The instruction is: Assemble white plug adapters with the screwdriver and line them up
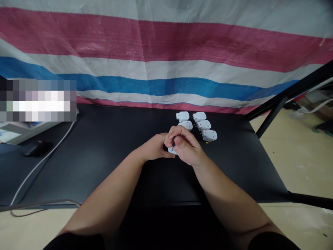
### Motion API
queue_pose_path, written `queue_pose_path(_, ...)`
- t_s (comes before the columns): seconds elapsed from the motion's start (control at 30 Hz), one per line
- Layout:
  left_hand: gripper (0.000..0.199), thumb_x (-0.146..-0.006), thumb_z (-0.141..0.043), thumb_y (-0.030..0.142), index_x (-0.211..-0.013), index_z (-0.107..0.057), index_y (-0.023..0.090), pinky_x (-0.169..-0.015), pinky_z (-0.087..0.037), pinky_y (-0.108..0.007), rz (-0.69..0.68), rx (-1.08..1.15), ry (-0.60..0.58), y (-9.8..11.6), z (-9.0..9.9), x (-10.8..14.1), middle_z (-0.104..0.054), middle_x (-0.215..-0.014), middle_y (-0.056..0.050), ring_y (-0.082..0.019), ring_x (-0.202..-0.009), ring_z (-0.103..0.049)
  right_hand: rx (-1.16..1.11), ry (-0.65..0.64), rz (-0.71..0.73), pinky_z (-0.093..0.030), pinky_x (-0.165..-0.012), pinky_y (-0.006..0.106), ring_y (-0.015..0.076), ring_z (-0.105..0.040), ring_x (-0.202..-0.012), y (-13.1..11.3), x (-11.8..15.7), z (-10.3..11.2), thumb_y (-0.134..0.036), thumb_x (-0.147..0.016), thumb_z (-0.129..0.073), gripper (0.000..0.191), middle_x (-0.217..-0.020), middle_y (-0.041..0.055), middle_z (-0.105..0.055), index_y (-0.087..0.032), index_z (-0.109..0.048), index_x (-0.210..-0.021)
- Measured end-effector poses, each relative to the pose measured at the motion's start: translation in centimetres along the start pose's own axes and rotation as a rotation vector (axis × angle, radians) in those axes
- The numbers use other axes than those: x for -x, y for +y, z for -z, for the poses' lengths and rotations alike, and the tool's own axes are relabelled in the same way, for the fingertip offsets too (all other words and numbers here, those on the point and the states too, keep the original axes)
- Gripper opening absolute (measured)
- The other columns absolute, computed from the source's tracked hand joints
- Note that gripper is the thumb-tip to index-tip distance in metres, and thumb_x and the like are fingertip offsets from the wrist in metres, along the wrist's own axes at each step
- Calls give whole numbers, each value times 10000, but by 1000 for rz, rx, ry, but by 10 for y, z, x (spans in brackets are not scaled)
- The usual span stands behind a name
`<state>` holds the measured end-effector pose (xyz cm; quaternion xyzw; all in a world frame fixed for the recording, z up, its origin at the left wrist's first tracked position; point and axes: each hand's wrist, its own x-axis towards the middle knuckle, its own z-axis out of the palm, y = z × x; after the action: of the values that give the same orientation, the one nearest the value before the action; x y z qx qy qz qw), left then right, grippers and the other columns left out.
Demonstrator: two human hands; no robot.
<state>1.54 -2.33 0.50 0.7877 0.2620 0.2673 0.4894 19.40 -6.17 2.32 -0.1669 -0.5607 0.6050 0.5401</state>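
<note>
Near the middle of the black table [104, 180], my left hand [155, 147] is closed around a small white piece [172, 150], mostly hidden by the fingers. Over it, my right hand [185, 146] pinches a small dark tool [174, 141], whose thin shaft points down at the white piece. Just beyond my hands stand several white blocks with small dark holes and thin pins on their left sides, among them one at the back left [182, 116] and one at the front right [209, 135]. My right hand partly covers the nearest left block [185, 125].
A black mouse [37, 148] and a pale cable [43, 156] lie on the left, beside a white object [23, 132] under a blurred patch. A tiny brass-coloured bit [207, 142] rests by the front right block. Striped sheeting [166, 41] hangs behind; a black frame [283, 100] stands right.
</note>
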Motion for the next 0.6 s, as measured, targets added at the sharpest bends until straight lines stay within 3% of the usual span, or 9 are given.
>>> queue_pose_path(0.1,319,-796,-936,227,-1034,-727,191,-938,-582,-408,-1,-3,-4,-1,0,0,-756,-1077,-57,-253,-1023,-722,-7,10,-12,-493,-732,324,147,-573,-789,-2,-2,-3,-493,-1096,-676,235,-920,0,-576,-260,-687,-1073)
queue_pose_path(0.2,301,-788,-946,241,-988,-727,188,-934,-573,-404,2,-8,-6,-1,1,0,-757,-1082,-57,-256,-1028,-717,-24,117,7,-473,-681,307,132,-540,-739,-4,-6,-4,-493,-1060,-734,246,-935,-16,-560,-276,-620,-1038)
queue_pose_path(0.37,379,-786,-954,243,-1112,-768,198,-927,-560,-402,-12,-46,-32,1,2,-1,-770,-1128,-64,-263,-1044,-722,106,256,111,-499,-700,325,147,-583,-796,-6,-6,1,-455,-1038,-768,263,-1003,-10,-567,-290,-564,-1019)
queue_pose_path(0.6,348,-847,-899,253,-1163,-761,198,-935,-571,-404,-8,13,-40,3,2,-1,-769,-1154,-84,-267,-1077,-722,509,125,255,-536,-781,429,222,-650,-877,-12,5,9,-281,-962,-827,200,-1015,28,-655,-317,-653,-1053)
